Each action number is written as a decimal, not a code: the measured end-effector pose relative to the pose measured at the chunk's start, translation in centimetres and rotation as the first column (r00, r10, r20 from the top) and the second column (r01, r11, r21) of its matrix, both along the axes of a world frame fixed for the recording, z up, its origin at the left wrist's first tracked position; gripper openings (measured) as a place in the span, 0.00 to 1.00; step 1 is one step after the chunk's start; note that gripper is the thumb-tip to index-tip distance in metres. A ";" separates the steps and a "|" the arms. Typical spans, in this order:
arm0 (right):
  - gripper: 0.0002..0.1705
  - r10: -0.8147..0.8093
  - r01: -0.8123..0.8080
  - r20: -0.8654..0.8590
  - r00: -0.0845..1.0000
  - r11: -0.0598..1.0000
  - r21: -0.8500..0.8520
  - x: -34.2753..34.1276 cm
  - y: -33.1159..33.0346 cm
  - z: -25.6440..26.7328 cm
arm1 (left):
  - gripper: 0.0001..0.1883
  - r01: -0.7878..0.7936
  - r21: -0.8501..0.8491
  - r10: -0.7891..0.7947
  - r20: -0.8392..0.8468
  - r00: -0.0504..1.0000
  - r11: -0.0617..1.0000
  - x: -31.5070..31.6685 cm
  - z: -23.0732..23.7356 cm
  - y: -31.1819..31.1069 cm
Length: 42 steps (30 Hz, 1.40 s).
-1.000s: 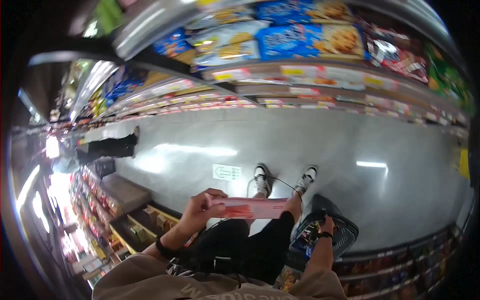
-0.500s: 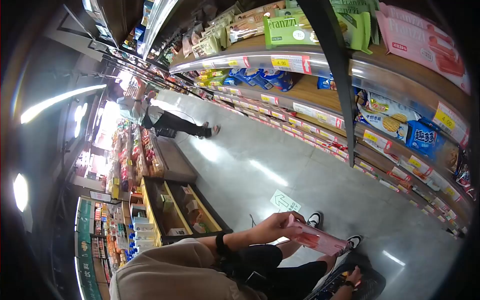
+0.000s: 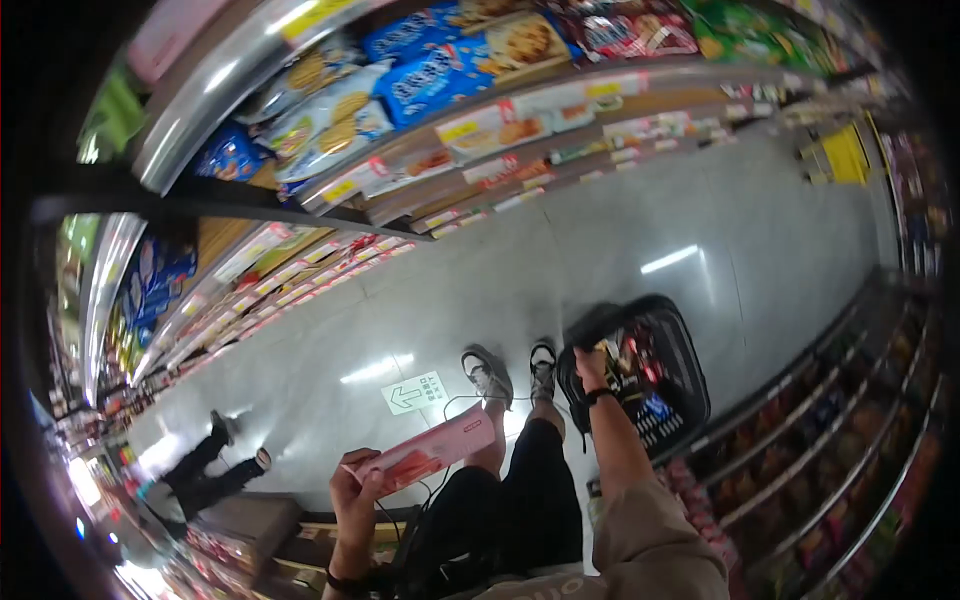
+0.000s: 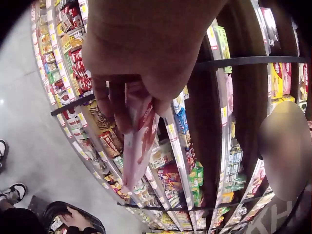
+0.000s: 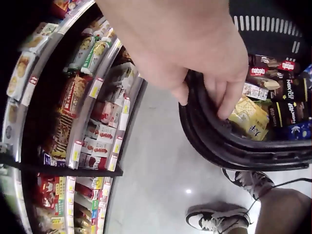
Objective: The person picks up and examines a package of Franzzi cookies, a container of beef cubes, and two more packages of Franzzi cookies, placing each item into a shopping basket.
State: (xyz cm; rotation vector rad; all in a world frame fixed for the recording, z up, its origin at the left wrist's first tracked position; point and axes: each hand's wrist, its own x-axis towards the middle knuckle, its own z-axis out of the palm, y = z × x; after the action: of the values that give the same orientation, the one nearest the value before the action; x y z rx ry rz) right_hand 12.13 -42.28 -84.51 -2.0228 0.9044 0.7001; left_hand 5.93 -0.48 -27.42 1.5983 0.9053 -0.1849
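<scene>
My left hand (image 3: 355, 497) pinches one end of a flat pink package (image 3: 430, 455) in the head view, held out in front of the legs. Seen from the left wrist, thumb and fingers of the left hand (image 4: 141, 53) grip the top of the pink package (image 4: 139, 141), which hangs down. My right hand (image 3: 592, 372) holds the rim of a black shopping basket (image 3: 690, 385). In the right wrist view the fingers of the right hand (image 5: 195, 53) curl over the basket's black rim (image 5: 214, 134), beside a yellow pack (image 5: 251, 117) and several dark packs (image 5: 287, 90) inside.
Shelves with blue cookie bags (image 3: 430, 88) run along the far side of the aisle. More racks (image 3: 800, 490) stand at lower right. Another person's legs (image 3: 205, 460) are at the left. A yellow stool-like object (image 3: 842, 156) is at upper right, and a floor sign (image 3: 412, 393) lies ahead.
The head view has swung from the left part of the aisle back toward the right, so the basket shows more fully. The left hand still pinches the pink package; the right hand still holds the basket.
</scene>
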 end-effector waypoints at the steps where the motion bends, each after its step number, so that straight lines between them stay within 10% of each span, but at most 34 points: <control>1: 0.28 -0.095 0.120 -0.251 0.963 0.989 0.085 2.9 2.0 6.8 | 0.15 0.033 0.035 -0.033 0.007 0.999 0.999 -0.2 0.0 0.0; 4: 0.20 0.038 0.035 -0.272 0.962 0.966 0.258 1.3 3.0 11.0 | 0.15 0.089 0.067 -0.093 0.048 0.995 0.994 -0.9 -0.2 0.3; 7: 0.21 0.550 -0.445 -0.282 0.786 0.821 0.359 0.7 1.8 16.4 | 0.15 0.065 0.029 -0.066 0.039 0.997 0.998 -0.4 2.3 2.0; 11: 0.26 0.484 -0.316 -0.250 0.838 0.805 0.502 -3.8 -1.9 23.2 | 0.16 -0.042 0.125 0.013 0.226 0.974 0.991 -0.8 5.2 5.7; 14: 0.34 0.697 -0.447 -0.140 0.703 0.586 0.676 -6.1 -4.6 28.6 | 0.18 -0.110 0.107 0.071 0.321 0.945 0.988 -1.0 8.2 7.8; 16: 0.25 0.477 -0.161 -0.439 0.762 0.795 0.584 -6.7 -3.1 34.6 | 0.19 -0.128 0.173 0.052 0.386 0.921 0.977 -1.5 10.0 9.0; 19: 0.29 0.573 0.107 -0.459 0.679 0.541 0.834 -6.2 -1.5 42.3 | 0.20 -0.160 0.160 0.064 0.484 0.873 0.974 -1.1 11.8 10.6; 20: 0.31 0.649 -0.055 -0.349 0.676 0.517 0.854 -7.8 -2.7 40.3 | 0.20 -0.163 0.135 0.076 0.497 0.865 0.977 -1.2 12.5 10.9; 22: 0.38 0.786 -0.398 -0.181 0.590 0.479 0.782 -10.3 -4.7 38.0 | 0.18 -0.119 0.119 0.036 0.542 0.840 0.986 -1.0 13.9 11.5; 25: 0.49 0.899 -0.973 -0.374 0.228 0.220 -0.064 -9.3 -1.9 52.4 | 0.16 -0.146 0.069 0.075 0.601 0.796 0.987 0.4 15.2 11.0; 29: 0.57 0.631 -0.583 -0.260 0.731 0.379 -0.719 -15.0 -10.2 45.1 | 0.14 -0.082 0.162 -0.041 0.638 0.769 0.983 0.4 17.3 11.0; 31: 0.56 0.094 0.048 0.210 0.973 0.808 -0.587 -10.5 -13.9 45.0 | 0.14 -0.142 0.094 0.039 0.690 0.722 0.985 0.3 16.2 11.3; 32: 0.54 -0.147 0.227 0.363 0.920 0.956 -0.188 -7.2 -14.3 48.3 | 0.14 -0.158 0.052 0.075 0.708 0.703 0.986 0.2 15.6 11.2; 34: 0.45 -0.644 0.329 0.463 0.610 0.737 0.591 0.8 -12.8 59.6 | 0.14 -0.031 0.098 -0.044 0.680 0.732 0.995 -0.1 15.6 10.5; 35: 0.41 -0.661 0.146 0.604 0.446 0.719 0.679 4.3 -11.8 63.8 | 0.14 0.027 0.124 -0.104 0.670 0.735 0.992 0.1 15.5 10.3; 42: 0.25 -0.248 -0.165 0.937 0.245 0.942 0.292 18.1 -6.7 83.8 | 0.16 0.109 -0.060 -0.037 0.691 0.722 0.992 2.3 10.6 5.8</control>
State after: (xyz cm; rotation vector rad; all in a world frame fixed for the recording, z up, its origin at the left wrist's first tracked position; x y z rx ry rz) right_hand 30.26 -48.96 -0.74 -1.5994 0.0141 -0.5135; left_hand 8.18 5.29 -16.85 1.4415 0.2364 0.3061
